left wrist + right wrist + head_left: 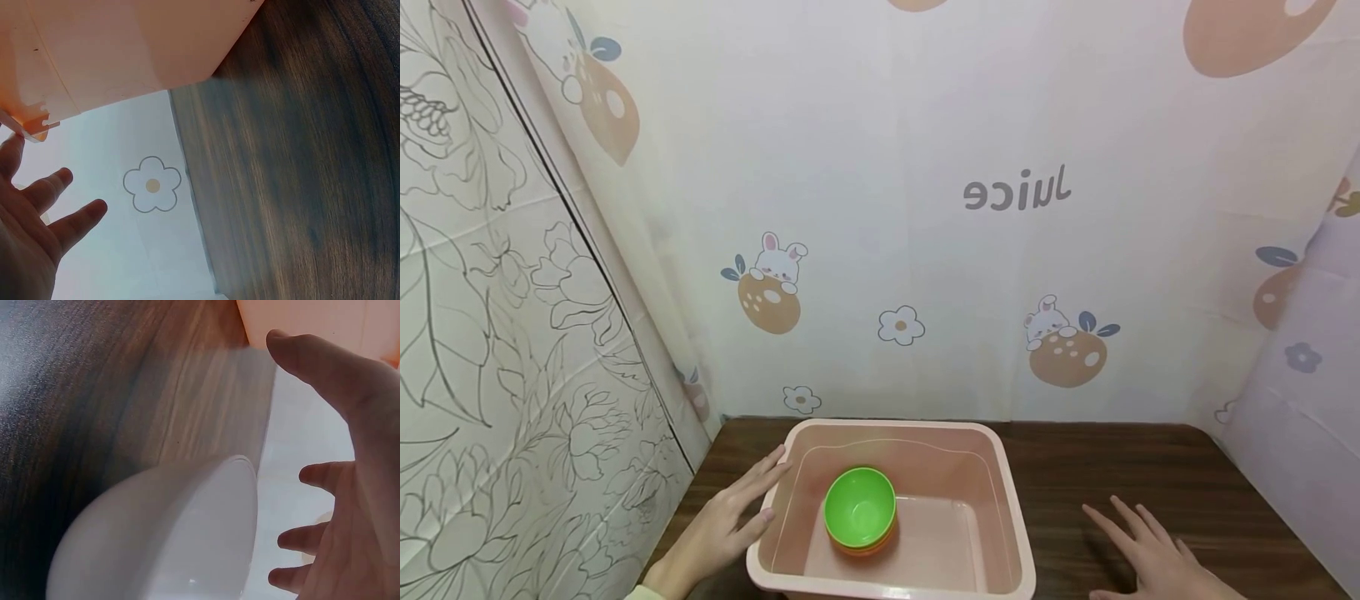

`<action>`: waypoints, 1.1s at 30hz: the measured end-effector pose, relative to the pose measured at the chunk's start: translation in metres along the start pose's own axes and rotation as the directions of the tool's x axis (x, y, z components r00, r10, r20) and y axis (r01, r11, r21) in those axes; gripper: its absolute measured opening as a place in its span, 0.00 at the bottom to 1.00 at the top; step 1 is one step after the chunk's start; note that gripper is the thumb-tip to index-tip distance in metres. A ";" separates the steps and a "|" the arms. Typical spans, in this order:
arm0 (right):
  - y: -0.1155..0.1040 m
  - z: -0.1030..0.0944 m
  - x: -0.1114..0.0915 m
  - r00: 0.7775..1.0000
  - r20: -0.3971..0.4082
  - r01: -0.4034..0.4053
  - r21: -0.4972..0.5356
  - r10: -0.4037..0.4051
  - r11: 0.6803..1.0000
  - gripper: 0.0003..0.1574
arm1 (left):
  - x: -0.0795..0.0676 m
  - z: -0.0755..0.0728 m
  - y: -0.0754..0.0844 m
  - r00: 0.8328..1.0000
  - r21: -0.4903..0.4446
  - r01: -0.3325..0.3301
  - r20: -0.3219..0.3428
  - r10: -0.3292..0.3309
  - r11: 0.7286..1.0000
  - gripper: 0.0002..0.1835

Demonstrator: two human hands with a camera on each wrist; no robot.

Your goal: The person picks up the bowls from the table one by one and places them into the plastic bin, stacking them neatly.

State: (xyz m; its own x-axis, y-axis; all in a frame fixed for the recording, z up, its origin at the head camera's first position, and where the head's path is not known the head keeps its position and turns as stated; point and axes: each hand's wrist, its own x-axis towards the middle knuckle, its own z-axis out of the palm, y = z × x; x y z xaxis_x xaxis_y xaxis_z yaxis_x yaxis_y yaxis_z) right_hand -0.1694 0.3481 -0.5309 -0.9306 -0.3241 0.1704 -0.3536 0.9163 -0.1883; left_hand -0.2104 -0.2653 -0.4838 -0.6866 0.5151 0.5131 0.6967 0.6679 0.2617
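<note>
A pink plastic basin (pixel 1024 533) stands on the table, seen from above in the head view. Inside, toward its left side, a green bowl (pixel 860 504) is nested on an orange bowl (pixel 867 551), of which only the edge shows. My left hand (pixel 718 527) lies at the basin's left rim, fingers extended, a fingertip against the rim in the left wrist view. To the right of the basin, my right hand (pixel 1159 560) hovers over the table with spread fingers, holding nothing. Beside it in the right wrist view is a smooth white rounded vessel (pixel 156 531), like a bowl, partly cut off.
The dark wood-grain table (pixel 1120 458) runs back to a white curtain (pixel 880 208) printed with rabbits, fruit and flowers. On the left rises a panel (pixel 512 292) with line-drawn flowers. Another curtain (pixel 1311 433) borders the right side.
</note>
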 end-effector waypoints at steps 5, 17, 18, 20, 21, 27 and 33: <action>0.003 0.003 -0.001 0.999 0.054 -0.009 0.020 0.008 1.000 0.63 | 0.000 0.000 0.000 1.000 0.002 0.001 0.002 -0.001 1.000 0.34; 0.015 0.010 -0.006 0.993 0.110 -0.038 0.004 0.038 0.999 0.57 | -0.002 -0.001 0.001 1.000 0.004 0.022 0.013 -0.022 1.000 0.34; 0.016 0.010 -0.007 0.993 0.112 -0.034 -0.008 0.035 0.999 0.58 | -0.002 -0.001 0.001 1.000 0.005 0.020 0.013 -0.020 1.000 0.34; 0.019 0.010 -0.008 0.991 0.128 -0.031 -0.027 0.034 0.999 0.60 | -0.002 0.000 0.001 1.000 0.004 0.020 0.012 -0.020 1.000 0.34; 0.021 0.010 -0.008 0.990 0.136 -0.033 -0.035 0.037 0.999 0.61 | -0.002 0.000 0.001 1.000 0.004 0.019 0.010 -0.019 1.000 0.34; 0.030 0.010 -0.009 0.972 0.221 -0.075 -0.046 0.083 0.996 0.61 | -0.002 0.000 0.001 1.000 0.004 0.022 0.013 -0.022 1.000 0.34; 0.038 0.010 -0.015 0.961 0.254 -0.103 -0.054 0.114 0.993 0.59 | -0.001 0.000 0.001 1.000 0.007 0.020 0.008 -0.020 1.000 0.34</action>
State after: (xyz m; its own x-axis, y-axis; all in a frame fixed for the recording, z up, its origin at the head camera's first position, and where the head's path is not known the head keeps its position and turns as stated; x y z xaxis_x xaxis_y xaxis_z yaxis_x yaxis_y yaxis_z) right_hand -0.1700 0.3850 -0.5497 -0.9582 -0.2671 -0.1030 -0.2501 0.9561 -0.1526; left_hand -0.2089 -0.2652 -0.4836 -0.7020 0.5059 0.5013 0.6814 0.6819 0.2660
